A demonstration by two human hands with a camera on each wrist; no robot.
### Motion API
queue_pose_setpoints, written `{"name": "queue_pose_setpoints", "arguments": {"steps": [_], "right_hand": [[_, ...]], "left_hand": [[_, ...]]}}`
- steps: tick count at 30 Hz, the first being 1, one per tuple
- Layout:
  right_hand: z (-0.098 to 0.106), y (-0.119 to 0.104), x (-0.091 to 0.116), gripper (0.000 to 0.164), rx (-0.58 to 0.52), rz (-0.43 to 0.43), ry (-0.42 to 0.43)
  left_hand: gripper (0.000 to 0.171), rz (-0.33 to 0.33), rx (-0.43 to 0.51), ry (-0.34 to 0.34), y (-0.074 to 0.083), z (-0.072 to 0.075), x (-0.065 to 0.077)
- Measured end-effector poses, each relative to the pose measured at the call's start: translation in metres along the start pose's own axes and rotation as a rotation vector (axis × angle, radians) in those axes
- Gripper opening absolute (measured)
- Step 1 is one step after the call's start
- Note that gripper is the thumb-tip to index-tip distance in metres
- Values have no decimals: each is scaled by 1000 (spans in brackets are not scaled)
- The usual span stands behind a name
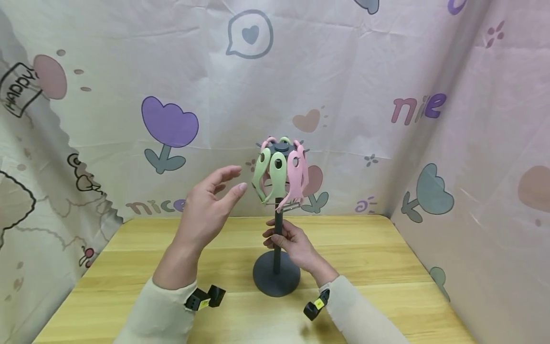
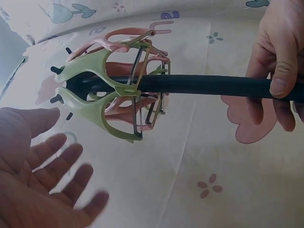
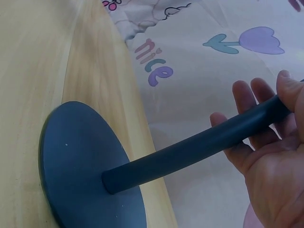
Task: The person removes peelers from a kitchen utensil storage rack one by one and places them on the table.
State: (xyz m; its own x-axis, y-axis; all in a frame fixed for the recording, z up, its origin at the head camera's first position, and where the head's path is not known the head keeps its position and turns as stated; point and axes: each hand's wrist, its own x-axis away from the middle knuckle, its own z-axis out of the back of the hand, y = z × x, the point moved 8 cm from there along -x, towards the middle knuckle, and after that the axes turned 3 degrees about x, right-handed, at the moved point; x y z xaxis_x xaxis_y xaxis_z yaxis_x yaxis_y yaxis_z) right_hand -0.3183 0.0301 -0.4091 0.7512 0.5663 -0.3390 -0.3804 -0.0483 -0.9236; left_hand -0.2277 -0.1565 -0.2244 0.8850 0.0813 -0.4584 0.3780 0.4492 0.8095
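A dark stand [image 1: 277, 263] with a round base and an upright pole stands on the wooden table. Around its top hang several Y-shaped peelers, some green [image 1: 279, 177] and some pink [image 1: 295, 174], their metal blades pointing down. My right hand [image 1: 298, 246] holds the pole below the peelers, the thumb on one side and the fingers round the other. Left of the hanging peelers, my left hand [image 1: 206, 205] is raised with fingers spread and holds nothing. In the left wrist view, its thumb and fingers are apart from the nearest green peelers [image 2: 90, 111].
The light wooden table [image 1: 369, 277] extends around the base. A printed cloth [image 1: 343, 71] with flowers and words hangs behind and at both sides. Small black cameras [image 1: 315, 306] sit on both wrists, over pale sleeves [image 1: 159, 315].
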Motion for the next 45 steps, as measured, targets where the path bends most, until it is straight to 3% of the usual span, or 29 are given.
{"name": "queue_pose_setpoints", "arguments": {"steps": [6, 12, 20, 29, 45], "right_hand": [[1, -1, 1, 34, 11, -3, 10], [0, 1, 2, 33, 1, -8, 13], [1, 1, 3, 33, -40, 16, 28], [3, 1, 1, 34, -35, 18, 20], [1, 0, 0, 31, 3, 13, 8]], "left_hand": [[44, 7, -121, 2, 11, -2, -10], [46, 21, -152, -62, 18, -12, -16], [47, 23, -206, -69, 22, -19, -22], [45, 48, -155, -125, 21, -31, -33], [39, 56, -112, -104, 22, -32, -35]]}}
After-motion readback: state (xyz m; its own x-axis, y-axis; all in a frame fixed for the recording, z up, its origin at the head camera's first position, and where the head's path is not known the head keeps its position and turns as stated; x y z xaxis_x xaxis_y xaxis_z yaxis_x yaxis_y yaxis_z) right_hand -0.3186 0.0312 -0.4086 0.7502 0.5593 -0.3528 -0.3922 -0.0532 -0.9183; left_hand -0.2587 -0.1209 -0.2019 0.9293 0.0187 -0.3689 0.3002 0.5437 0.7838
